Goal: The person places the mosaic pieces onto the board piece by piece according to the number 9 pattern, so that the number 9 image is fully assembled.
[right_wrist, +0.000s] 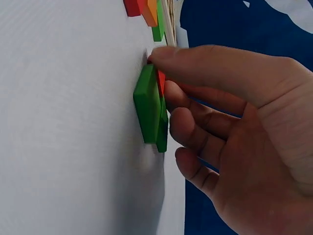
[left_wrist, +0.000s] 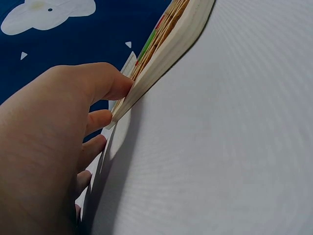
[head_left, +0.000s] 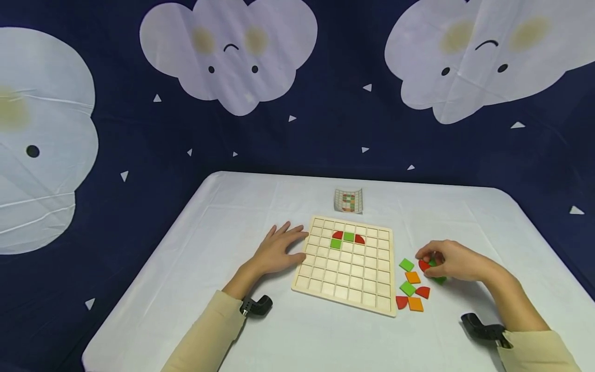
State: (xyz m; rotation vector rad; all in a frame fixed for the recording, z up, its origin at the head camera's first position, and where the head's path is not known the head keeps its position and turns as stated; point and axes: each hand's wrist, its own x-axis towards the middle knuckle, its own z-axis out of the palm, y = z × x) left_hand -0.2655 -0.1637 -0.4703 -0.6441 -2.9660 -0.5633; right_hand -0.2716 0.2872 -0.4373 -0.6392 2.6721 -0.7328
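A dark blue backdrop (head_left: 279, 139), printed with large pale clouds and small white triangles, fills the upper scene. In front of it stands a desk (head_left: 200, 222) under a white covering. On the desk, at the centre, lies a square wooden board (head_left: 344, 266), divided by raised lines into a grid of small cells.

The two hands are well apart, one on each side of the board. The left hand (head_left: 276, 250) is spread, palm down, with its thumb and index finger touching the board's left edge. The right hand (head_left: 453, 260) is curled beyond the right edge, its thumb and fingers appearing to pinch a red piece (head_left: 423, 265), though the fingers partly cover it.

Just past the board's far edge is a small curved card (head_left: 348, 201) showing a grid with a coloured figure.

Smallest are the tiles. On the board, a green square (head_left: 348, 236) sits between two red quarter-rounds (head_left: 338, 235), with another green square below the left one. Two green pieces (right_wrist: 146, 107) lie under the right hand. Loose green, orange and red tiles (head_left: 407, 288) lie between that hand and the board.
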